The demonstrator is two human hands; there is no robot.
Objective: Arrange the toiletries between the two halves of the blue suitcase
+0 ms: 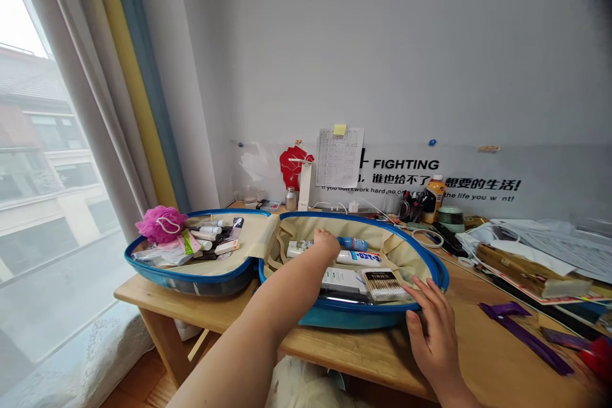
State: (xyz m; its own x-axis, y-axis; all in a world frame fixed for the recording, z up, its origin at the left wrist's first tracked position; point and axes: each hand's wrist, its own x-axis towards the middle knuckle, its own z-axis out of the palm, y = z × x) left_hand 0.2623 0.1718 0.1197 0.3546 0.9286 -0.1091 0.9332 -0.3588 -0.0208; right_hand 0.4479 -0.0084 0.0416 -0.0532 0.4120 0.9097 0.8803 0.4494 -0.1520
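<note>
An open blue-rimmed suitcase (363, 309) lies on the wooden desk, its two beige-lined halves side by side. My left hand (326, 244) reaches into the right half with fingers curled; what they hold, if anything, is hidden. Just right of it lies a small blue bottle (354, 243). Below are a white toothpaste tube (361, 258), a white box (342, 278) and a pack of cotton swabs (384, 284). My right hand (433, 315) is open at the front right rim, fingertips close to the swabs.
The left half holds a pink bath puff (161, 223), several small tubes and plastic packets. Right of the suitcase are purple wrappers (521, 331), a brown pouch (514, 261), papers and an orange-brown bottle (434, 196). A white upright stand (306, 186) is behind, near the wall.
</note>
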